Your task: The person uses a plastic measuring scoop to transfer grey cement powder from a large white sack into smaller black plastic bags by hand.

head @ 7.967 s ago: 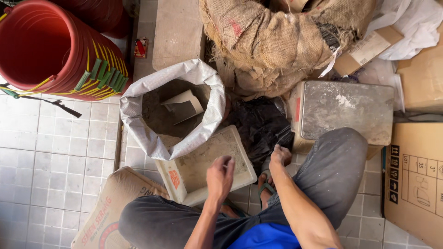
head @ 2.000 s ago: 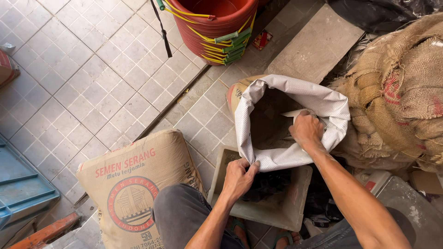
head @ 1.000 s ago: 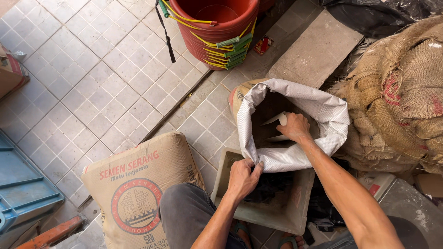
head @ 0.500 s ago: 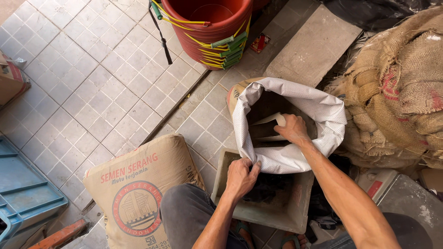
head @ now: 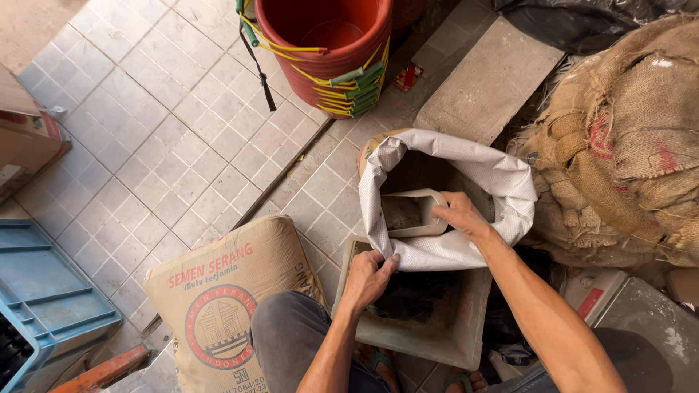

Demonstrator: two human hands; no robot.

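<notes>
An open white woven sack (head: 502, 182) stands on the tiled floor, its rim rolled down. My right hand (head: 457, 215) is inside its mouth, gripping a pale cut-off container used as a scoop (head: 408, 214) that carries dark grey powder. My left hand (head: 370, 275) pinches the sack's near rim and holds it open. Just below the sack sits a shallow grey square tray (head: 444, 336) with dark material in it. My knees frame the tray.
A full tan cement bag (head: 218, 298) lies at my left knee. Stacked red buckets (head: 328, 51) stand at the top. Burlap sacks (head: 626, 145) pile up on the right, a grey slab (head: 488, 80) beside them. A blue crate (head: 44, 298) sits far left.
My right hand, first on the sack's rim, reached inside and has now lifted the scoop with dark powder up to the sack's mouth. My left hand stays on the near rim.
</notes>
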